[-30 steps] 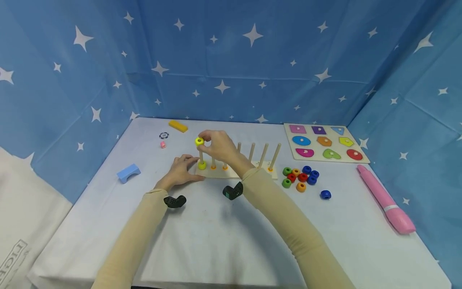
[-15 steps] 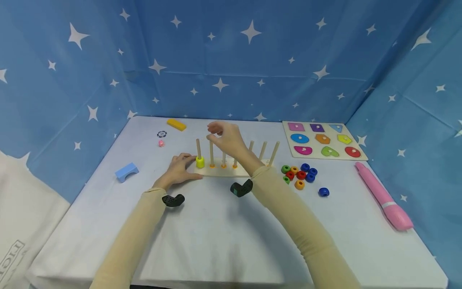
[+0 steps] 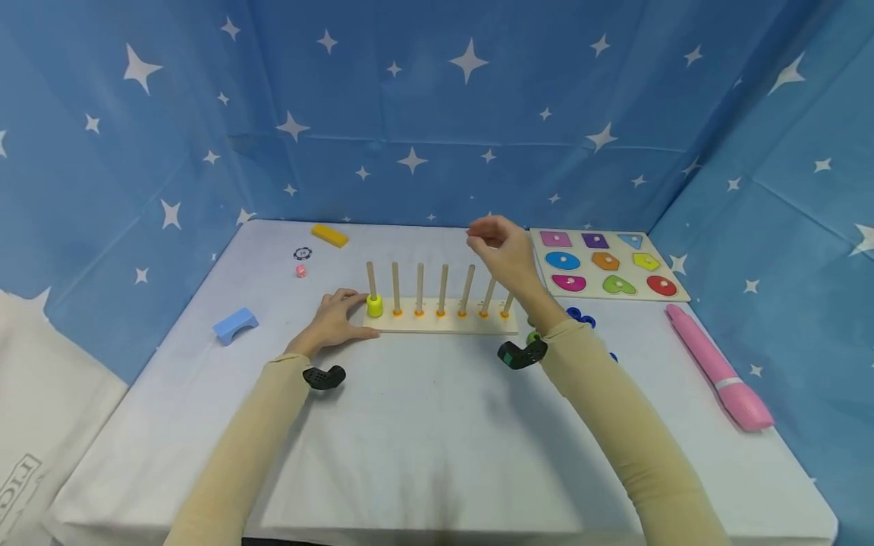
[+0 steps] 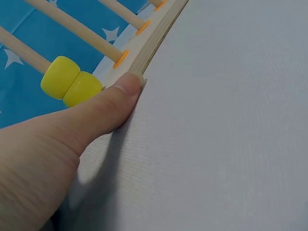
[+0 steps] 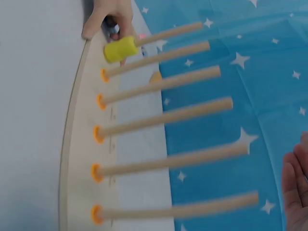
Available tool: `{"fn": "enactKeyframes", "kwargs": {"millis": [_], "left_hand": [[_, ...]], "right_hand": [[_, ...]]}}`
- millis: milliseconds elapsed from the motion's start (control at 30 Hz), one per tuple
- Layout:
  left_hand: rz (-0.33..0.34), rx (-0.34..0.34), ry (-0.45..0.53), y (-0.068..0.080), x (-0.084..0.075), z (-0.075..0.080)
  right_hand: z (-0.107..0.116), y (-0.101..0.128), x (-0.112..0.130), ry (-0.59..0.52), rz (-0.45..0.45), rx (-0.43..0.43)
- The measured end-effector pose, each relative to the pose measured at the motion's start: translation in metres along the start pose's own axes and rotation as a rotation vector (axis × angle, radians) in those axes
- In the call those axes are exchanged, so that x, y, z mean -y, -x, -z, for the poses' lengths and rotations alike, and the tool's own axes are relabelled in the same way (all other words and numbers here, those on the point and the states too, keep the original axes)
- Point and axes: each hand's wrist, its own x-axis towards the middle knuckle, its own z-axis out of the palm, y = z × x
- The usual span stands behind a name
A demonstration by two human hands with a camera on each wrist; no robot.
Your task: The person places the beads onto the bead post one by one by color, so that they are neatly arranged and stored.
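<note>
Yellow beads point(image 3: 374, 305) now stacked two high at the foot of the leftmost peg, at frame centre-left; a second ago one of them still pinched at that peg's top. Right hand point(image 3: 501, 249) since swung away rightward across the peg board point(image 3: 444, 322), now raised above its right end, near the shape puzzle point(image 3: 608, 265) at upper right, fingers loosely curled and holding nothing. Left hand point(image 3: 334, 318) unmoved, lying flat on the table point(image 3: 423, 440), thumb point(image 4: 126, 91) pressed against the board's left corner, fingers relaxed. Loose coloured beads point(image 3: 580, 316) mostly hidden behind the right wrist. Elsewhere: pink pen point(image 3: 717, 371) at right, blue arch block point(image 3: 235, 324) at left, yellow block point(image 3: 329, 235) at upper left.
</note>
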Motion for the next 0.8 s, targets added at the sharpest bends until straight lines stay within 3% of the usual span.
{"fn": "enactKeyframes", "kwargs": {"millis": [133, 333, 500, 633, 800], "left_hand": [[-0.003, -0.001, 0.011, -0.001, -0.001, 0.002], [-0.007, -0.004, 0.01, -0.001, 0.001, 0.003], [-0.001, -0.002, 0.011, 0.0, 0.001, 0.003], [0.0, 0.0, 0.017, 0.0, 0.001, 0.002], [0.002, 0.006, 0.006, -0.001, 0.001, 0.0]], "right_hand": [[0.023, 0.01, -0.014, -0.014, -0.025, -0.067], [0.057, 0.026, -0.012, 0.001, -0.101, -0.184], [0.069, 0.037, -0.056, 0.051, -0.183, -0.233], [0.074, 0.051, -0.083, 0.151, -0.271, -0.182], [0.079, 0.069, -0.104, 0.271, -0.342, -0.022]]}}
